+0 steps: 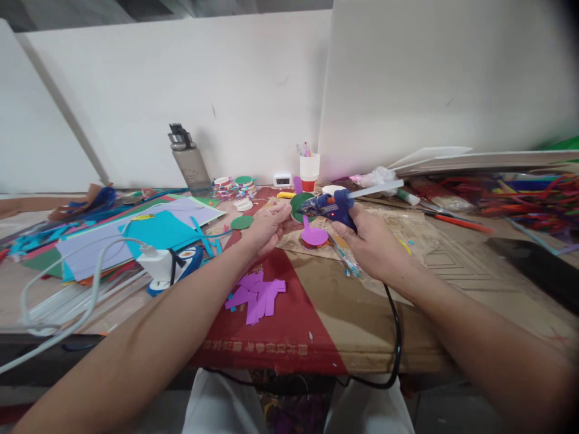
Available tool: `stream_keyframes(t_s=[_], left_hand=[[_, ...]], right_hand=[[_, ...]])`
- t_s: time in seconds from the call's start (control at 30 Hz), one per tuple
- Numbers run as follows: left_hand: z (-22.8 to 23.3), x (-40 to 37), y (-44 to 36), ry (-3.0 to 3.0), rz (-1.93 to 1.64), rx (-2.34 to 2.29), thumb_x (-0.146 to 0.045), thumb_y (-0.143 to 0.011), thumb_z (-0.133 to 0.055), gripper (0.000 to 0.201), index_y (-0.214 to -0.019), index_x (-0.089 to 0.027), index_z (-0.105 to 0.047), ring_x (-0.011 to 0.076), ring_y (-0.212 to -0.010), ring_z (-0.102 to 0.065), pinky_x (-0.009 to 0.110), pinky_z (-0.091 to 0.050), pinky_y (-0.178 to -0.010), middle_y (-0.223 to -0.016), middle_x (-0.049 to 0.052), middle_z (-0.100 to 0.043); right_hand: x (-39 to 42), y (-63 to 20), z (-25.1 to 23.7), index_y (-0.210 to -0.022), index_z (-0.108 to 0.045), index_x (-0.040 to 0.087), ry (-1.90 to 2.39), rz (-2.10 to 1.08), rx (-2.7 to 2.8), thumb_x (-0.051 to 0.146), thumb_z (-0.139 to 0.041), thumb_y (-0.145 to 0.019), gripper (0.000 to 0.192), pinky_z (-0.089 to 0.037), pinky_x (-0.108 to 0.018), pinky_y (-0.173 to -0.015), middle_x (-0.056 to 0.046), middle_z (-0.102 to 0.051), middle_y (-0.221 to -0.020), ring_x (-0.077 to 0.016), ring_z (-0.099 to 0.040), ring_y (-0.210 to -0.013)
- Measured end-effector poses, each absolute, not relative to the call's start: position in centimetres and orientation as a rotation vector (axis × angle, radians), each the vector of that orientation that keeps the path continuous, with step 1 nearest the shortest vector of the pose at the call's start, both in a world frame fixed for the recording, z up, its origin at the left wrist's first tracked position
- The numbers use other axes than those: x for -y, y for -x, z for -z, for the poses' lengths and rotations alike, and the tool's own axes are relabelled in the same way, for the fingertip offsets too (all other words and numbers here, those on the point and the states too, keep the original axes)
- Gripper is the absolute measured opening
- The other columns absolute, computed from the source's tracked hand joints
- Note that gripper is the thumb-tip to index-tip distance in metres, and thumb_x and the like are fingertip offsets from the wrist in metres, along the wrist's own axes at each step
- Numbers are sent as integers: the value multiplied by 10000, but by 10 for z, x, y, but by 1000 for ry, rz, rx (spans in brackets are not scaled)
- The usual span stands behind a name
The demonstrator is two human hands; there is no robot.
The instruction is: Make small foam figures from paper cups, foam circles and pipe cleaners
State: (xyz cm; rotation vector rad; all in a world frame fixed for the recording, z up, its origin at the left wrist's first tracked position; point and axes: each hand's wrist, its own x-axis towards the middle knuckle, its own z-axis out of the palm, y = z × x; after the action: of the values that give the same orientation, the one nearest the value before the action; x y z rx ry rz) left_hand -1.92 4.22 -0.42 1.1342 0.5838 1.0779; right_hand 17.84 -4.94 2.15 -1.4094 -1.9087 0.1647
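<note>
My left hand [271, 226] pinches the edge of a green paper disc [298, 207], holding it up above the table. Purple paper strips stick out over and under the disc. My right hand [362, 236] is wrapped around a blue hot glue gun [339, 208], with a small red light on its side and a long clear glue stick [377, 188] out of its back. The gun's nozzle points left at the disc; whether it touches cannot be made out. Just below lies a round purple paper piece [315, 236]. Cut purple paper strips [260, 296] lie in a pile nearer me.
A white plug in a blue power strip [194, 259], with white cables, stands left beside coloured paper sheets [158, 235]. Behind are a water bottle [190, 160], stacked paper discs [245, 182], a small clock [283, 179] and paper cups [310, 169]. A black phone-like slab [534, 265] lies right.
</note>
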Motion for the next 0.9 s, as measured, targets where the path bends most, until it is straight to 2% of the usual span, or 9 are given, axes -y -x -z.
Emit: stream_keyframes(t_s=[0.2,0.4,0.57,0.77,0.9], left_hand=[[7,-39,17,-1165,-1048,-555,-271,-848,-674,192,-950,-115,-718,190,-853,-720,324,-576,-838,-942,99,-755],[7,-39,17,-1147,-1037,-544,-265,-848,-677,186,-953,-115,-712,194,-867,-722,347,-565,-875,-951,103,-751],[6,-42,19,-1106,-1064,-586,-267,-867,-654,192,-973,-115,-705,184,-828,-723,378,-555,-903,-908,99,-749],[5,-41,19,-1160,-1066,-589,-269,-839,-686,232,-1020,-129,-720,190,-865,-716,333,-562,-855,-977,102,-746],[8,-39,18,-1257,-1058,-592,-305,-792,-734,281,-1018,-137,-734,169,-805,-706,294,-557,-802,-974,87,-746]], right_hand=[[46,-181,-20,-1122,-582,161,1411,-171,1849,358,-457,-922,307,-446,-402,-857,-133,-695,-1061,-279,-619,-952],[47,-181,-21,-1204,-565,163,1379,-195,1815,319,-465,-921,338,-438,-400,-888,-128,-691,-1098,-274,-619,-977],[45,-181,-19,-1165,-580,155,1377,-173,1815,327,-448,-923,325,-448,-377,-837,-123,-698,-1049,-265,-620,-934],[41,-181,-17,-1116,-593,146,1415,-183,1814,325,-434,-918,311,-444,-350,-777,-121,-700,-1010,-257,-620,-891],[42,-181,-18,-1092,-596,138,1475,-109,1833,341,-422,-925,315,-434,-354,-739,-135,-699,-951,-269,-620,-839]])
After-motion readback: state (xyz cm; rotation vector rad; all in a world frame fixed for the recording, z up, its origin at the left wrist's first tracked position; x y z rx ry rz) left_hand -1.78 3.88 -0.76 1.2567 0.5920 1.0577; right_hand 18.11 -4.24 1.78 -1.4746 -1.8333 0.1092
